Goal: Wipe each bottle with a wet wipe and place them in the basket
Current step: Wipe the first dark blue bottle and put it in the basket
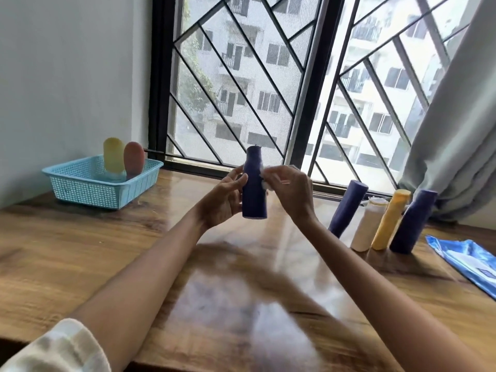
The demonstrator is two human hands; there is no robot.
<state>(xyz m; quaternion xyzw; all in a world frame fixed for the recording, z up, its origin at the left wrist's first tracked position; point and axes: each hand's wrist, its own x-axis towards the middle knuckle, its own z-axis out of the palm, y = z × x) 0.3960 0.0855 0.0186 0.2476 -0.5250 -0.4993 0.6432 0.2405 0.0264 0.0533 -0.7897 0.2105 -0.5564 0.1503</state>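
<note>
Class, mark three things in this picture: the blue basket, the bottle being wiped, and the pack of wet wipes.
blue basket (88, 193), head view, on its mesh front wall.
dark blue bottle (253, 202), head view, on its lower body between the hands.
pack of wet wipes (467, 257), head view, on its blue top face.

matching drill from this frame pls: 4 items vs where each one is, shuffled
Items:
1. orange bottle
2. blue bottle
3. white bottle
4. wipe pack

Places:
A. flat on the table at far right
B. standing in the basket
C. held up in the left hand
D. in the row by the curtain

Pairs: 1-B, 2-C, 3-D, 4-A
</note>
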